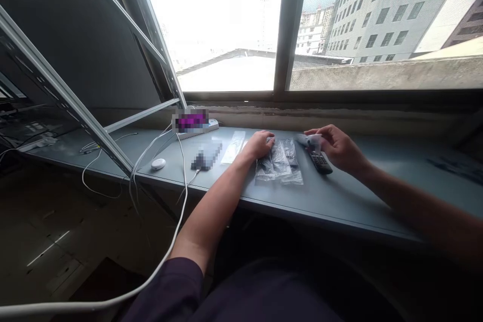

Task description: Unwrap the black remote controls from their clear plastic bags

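Note:
My left hand (258, 145) rests at the upper left edge of several flat clear plastic bags (279, 163), its fingers curled onto the plastic; dark contents show through the bags. Between the thumb and fingers of my right hand (337, 147) is a small clear plastic bag (314, 142), with something small and dark in it that I cannot make out. Below that bag lies a black handset with a keypad (321, 163), flat on the desk and partly covered at its upper end.
Left of my hands on the grey desk (362, 196) lie a white flat packet (234, 147), a blurred-out dark device (206, 156) and a white round case (158, 164). A power strip (213, 125) stands behind. White cables (182, 161) hang over the front edge beside a metal frame (86, 121).

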